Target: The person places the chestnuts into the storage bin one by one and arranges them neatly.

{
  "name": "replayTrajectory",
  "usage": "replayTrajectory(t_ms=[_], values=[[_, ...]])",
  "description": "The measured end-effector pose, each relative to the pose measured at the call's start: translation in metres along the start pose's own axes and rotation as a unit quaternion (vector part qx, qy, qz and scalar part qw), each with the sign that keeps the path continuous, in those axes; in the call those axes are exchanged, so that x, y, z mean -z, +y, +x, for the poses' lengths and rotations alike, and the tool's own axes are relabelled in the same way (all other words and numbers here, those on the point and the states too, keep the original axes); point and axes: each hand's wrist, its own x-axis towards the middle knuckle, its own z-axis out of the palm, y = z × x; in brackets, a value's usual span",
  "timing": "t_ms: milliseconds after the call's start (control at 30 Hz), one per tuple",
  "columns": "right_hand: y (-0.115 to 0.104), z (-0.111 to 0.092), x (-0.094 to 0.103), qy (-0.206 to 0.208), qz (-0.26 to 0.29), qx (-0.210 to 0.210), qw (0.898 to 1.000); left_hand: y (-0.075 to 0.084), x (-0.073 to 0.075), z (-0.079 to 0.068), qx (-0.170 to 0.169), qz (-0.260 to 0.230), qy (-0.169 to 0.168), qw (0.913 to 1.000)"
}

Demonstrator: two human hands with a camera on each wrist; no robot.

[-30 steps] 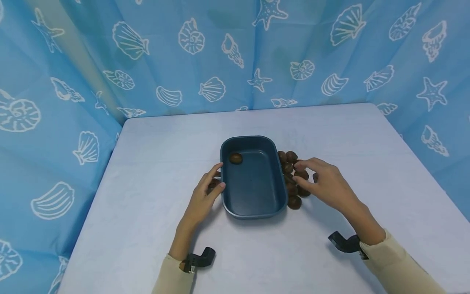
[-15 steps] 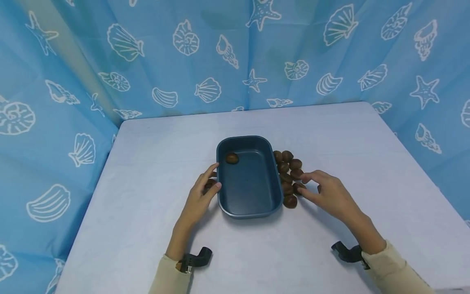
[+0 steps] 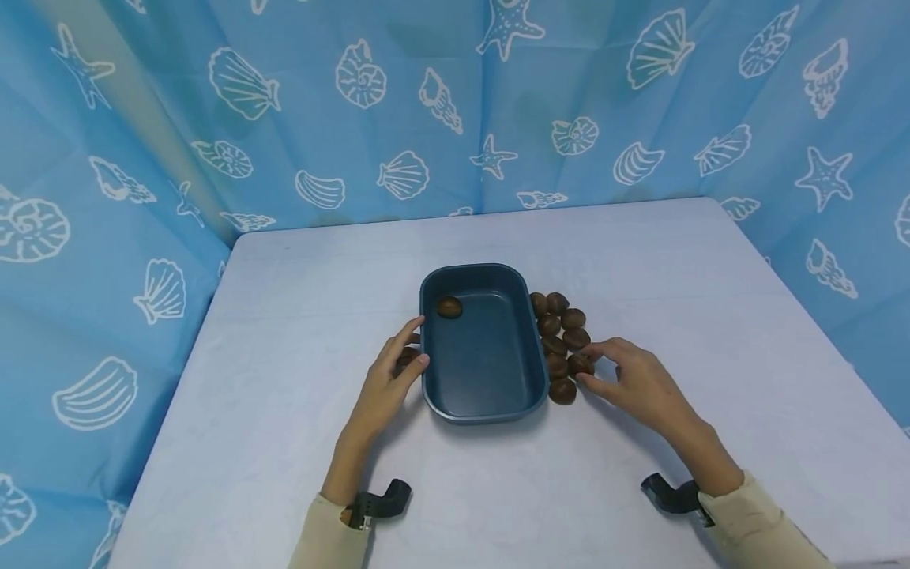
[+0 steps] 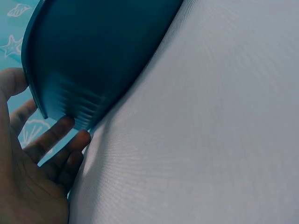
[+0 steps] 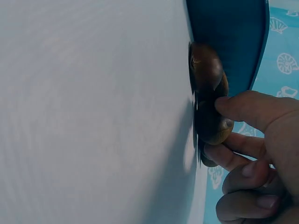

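Note:
A dark blue rectangular tray (image 3: 483,415) sits mid-table with one brown chestnut (image 3: 449,307) in its far left corner. My left hand (image 3: 384,383) touches the tray's left side with its thumb and fingertips, the fingers extended along the wall in the left wrist view. Along the tray's right side lie several chestnuts (image 3: 549,325) in a close cluster. My right hand (image 3: 643,383) pinches a chestnut (image 3: 580,364) at the near right of that cluster, between thumb and fingers. In the right wrist view, the thumb presses on this chestnut (image 5: 212,121), while fingertips meet it from the other side.
A white cloth covers the table (image 3: 320,292). Behind it and at both sides hangs a blue curtain (image 3: 398,103) printed with white shells and starfish. Black wrist mounts (image 3: 387,499) stick out from both wrists near the sleeves.
My right hand has moved from the middle of the cluster toward me, down to a nearer chestnut. The view shifted slightly. My left hand stays at the tray.

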Motion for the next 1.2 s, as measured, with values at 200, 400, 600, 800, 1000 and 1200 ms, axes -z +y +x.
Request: replayTrajectory(t_ms=[200, 400, 600, 800, 1000, 1200], values=[[0.002, 0.000, -0.004, 0.006, 0.000, 0.004, 1.000, 0.002, -0.001, -0.001, 0.001, -0.001, 0.000, 1.0000], [-0.001, -0.002, 0.001, 0.030, -0.008, 0.006, 0.999, 0.001, -0.001, -0.001, -0.002, -0.006, -0.005, 1.0000], [-0.009, 0.003, 0.013, 0.040, 0.003, 0.010, 0.999, 0.000, 0.000, 0.000, -0.009, -0.003, -0.003, 0.9999], [-0.022, 0.017, 0.022, 0.030, 0.006, 0.014, 0.999, 0.000, 0.002, 0.000, -0.008, -0.001, -0.004, 1.0000], [-0.039, 0.033, 0.029, 0.025, 0.008, 0.026, 0.999, -0.001, 0.003, 0.000, -0.006, -0.002, -0.002, 1.0000], [-0.054, 0.047, 0.032, 0.020, 0.037, 0.037, 0.998, 0.000, 0.001, -0.001, -0.006, -0.006, -0.001, 1.0000]])
